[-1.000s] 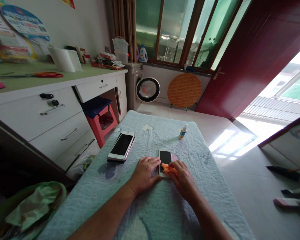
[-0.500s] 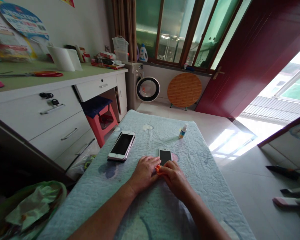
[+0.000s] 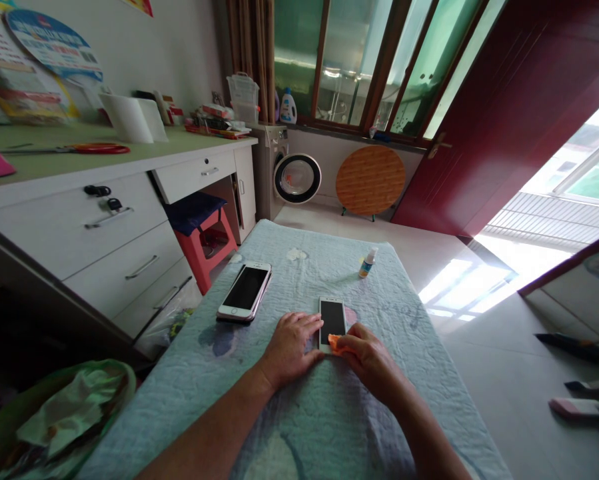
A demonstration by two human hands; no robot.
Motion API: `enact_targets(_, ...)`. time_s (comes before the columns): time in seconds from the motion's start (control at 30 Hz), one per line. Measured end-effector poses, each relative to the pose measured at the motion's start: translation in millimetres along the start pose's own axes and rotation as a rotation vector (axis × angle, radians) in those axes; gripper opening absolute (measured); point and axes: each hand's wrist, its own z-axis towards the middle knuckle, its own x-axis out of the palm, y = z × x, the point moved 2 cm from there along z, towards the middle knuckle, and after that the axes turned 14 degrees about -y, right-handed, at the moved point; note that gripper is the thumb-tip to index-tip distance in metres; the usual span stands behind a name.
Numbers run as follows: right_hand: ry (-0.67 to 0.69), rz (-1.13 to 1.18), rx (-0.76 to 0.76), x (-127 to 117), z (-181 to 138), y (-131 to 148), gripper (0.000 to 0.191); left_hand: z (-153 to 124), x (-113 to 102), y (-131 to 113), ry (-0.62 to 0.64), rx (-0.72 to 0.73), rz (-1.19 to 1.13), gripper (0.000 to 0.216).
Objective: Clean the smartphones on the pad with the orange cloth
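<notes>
A white smartphone lies face up, dark screen showing, on the pale blue quilted cloth. My left hand rests flat beside it with fingers stretched, the fingertips and thumb touching its left edge. Pinched in my right hand is an orange cloth, pressed on the lower right part of the screen. Farther left lies a larger white smartphone, face up on top of something dark. A small spray bottle stands upright toward the far right corner.
At the left stands a white desk with scissors and a paper roll on top. Below is a green waste bin. A red stool is partly under the desk. The washing machine door hangs open behind.
My right hand has moved right with the orange cloth, uncovering more of the smaller phone's screen. The left hand stays at the phone's edge. The whole view has shifted slightly.
</notes>
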Motion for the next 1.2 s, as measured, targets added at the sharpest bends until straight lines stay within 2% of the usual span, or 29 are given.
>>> enact_targets(0.27,0.019,0.006,-0.09,10.9,12.0,6.3,0.019,-0.5,2.5,2.8,-0.008,0.016,-0.027,0.057)
enact_targets(0.57,-0.106,-0.091,-0.023,13.8,66.8,-34.5,0.019,1.3,-2.1,0.7,0.013,0.012,-0.045,0.057)
enact_targets(0.73,-0.151,-0.136,0.003,15.8,85.0,-45.0,0.018,0.6,-1.2,0.8,0.019,-0.004,-0.021,0.057)
enact_targets(0.87,-0.141,-0.111,0.021,10.8,73.2,-40.8,0.013,0.0,-0.7,1.1,0.015,0.004,-0.023,0.057)
enact_targets(1.1,0.066,0.004,-0.018,-8.0,14.7,-7.9,0.017,-0.7,0.4,-0.3,0.026,-0.021,0.0,0.054)
enact_targets(1.2,0.096,0.009,-0.024,-11.3,4.1,-1.5,0.019,-0.1,0.3,-1.2,0.022,-0.025,0.005,0.054)
